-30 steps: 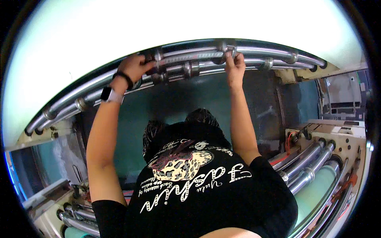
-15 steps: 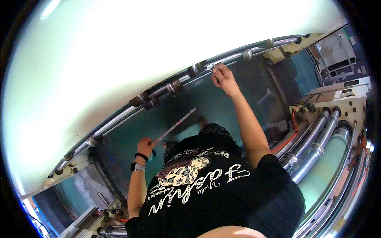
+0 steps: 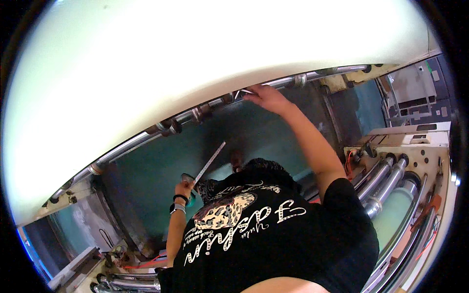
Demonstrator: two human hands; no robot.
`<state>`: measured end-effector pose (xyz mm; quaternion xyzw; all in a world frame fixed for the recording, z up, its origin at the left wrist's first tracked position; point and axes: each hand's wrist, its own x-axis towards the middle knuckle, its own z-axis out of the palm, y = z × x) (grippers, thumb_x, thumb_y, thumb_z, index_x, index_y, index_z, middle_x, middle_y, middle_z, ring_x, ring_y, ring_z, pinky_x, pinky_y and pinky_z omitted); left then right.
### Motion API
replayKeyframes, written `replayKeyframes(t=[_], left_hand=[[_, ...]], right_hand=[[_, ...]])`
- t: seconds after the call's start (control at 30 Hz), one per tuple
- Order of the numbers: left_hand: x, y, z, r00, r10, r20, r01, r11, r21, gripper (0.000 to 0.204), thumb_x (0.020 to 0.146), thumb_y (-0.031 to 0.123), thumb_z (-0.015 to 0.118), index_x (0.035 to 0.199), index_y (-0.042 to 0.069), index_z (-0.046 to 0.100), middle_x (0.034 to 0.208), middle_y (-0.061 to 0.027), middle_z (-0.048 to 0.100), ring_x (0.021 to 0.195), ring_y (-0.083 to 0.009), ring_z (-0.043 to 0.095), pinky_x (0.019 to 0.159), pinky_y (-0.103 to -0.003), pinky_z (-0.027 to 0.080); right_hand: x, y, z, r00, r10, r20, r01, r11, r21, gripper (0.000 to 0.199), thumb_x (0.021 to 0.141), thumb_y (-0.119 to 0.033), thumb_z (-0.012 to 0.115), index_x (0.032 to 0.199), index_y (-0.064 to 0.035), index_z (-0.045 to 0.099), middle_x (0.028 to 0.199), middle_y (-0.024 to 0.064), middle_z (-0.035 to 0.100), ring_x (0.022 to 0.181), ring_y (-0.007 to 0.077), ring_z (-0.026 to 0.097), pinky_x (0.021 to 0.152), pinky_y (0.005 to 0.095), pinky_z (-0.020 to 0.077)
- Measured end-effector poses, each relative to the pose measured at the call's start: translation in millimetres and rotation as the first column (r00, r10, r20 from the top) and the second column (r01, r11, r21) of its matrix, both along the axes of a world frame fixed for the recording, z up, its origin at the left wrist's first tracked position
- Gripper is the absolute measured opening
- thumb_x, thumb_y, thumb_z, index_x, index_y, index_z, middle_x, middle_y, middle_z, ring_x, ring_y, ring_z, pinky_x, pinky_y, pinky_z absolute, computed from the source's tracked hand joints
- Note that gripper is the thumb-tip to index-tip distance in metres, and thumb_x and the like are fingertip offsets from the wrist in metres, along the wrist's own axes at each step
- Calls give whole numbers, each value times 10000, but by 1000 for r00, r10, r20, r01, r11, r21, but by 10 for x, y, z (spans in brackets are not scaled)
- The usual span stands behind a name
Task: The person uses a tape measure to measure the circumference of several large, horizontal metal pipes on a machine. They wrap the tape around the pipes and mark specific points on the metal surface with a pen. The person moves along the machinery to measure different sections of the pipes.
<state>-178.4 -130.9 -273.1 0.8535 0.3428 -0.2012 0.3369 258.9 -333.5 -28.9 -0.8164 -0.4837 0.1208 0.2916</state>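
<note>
My left hand (image 3: 184,189) is closed around a tape measure, its pale marked blade (image 3: 210,162) sticking out up and to the right over the dark floor. Something round and teal (image 3: 192,199) shows beside that hand; its kind is unclear. Higher up, my right hand (image 3: 267,98) pinches a thin, bent, shiny hex key (image 3: 241,93) against a dark collar (image 3: 228,98) on the metal shaft (image 3: 211,104). The white curved surface hides part of the shaft, and the key's tip cannot be made out.
A large white roll-like surface (image 3: 195,49) fills the upper view. More collars (image 3: 168,126) sit along the shaft. Chrome rollers (image 3: 386,185) and a pale green roller (image 3: 398,210) run at the lower right beside a cream machine frame (image 3: 425,156). Dark green floor (image 3: 146,180) lies below.
My right hand has shifted slightly left and down with the hex key, its fingers now flatter over the shaft. My left hand and the tape measure have moved a little lower. The view has tilted.
</note>
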Motion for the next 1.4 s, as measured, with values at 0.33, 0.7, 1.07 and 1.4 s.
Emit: replayKeyframes(t=[0.33, 0.7, 1.07, 1.4], left_hand=[[-327, -211, 64, 970, -48, -239, 66, 995, 69, 551, 768, 535, 539, 673, -7, 571, 641, -223, 553, 655, -387, 550, 603, -456, 418], [-811, 320, -477, 940, -109, -323, 89, 993, -76, 591, 768, 571, 529, 751, -17, 595, 758, -231, 602, 750, -373, 577, 643, -414, 445], [-420, 401, -397, 868, -384, -315, 390, 920, -46, 699, 792, 656, 379, 715, 1, 609, 715, -204, 603, 746, -358, 584, 671, -447, 451], [-143, 390, -182, 855, -351, -381, 366, 930, -35, 630, 795, 622, 416, 789, 29, 630, 771, -177, 622, 771, -323, 597, 674, -430, 463]], right_hand=[[-15, 1, -2, 869, 261, 421, -254, 964, -73, 286, 797, -328, 569, 950, -103, 480, 700, 144, 580, 665, 356, 593, 586, 451, 497], [-17, 28, 20, 853, 313, 418, -232, 944, -233, 204, 769, -223, 564, 918, -97, 504, 674, 138, 570, 648, 340, 591, 545, 443, 496], [-131, 217, 235, 743, 240, 625, -170, 971, -170, 223, 766, -157, 488, 965, -83, 553, 970, 148, 582, 928, 327, 566, 800, 425, 480], [-197, -12, -195, 868, -34, 495, 25, 999, 26, 173, 771, -221, 560, 896, -102, 559, 793, 96, 594, 820, 298, 578, 684, 408, 479]])
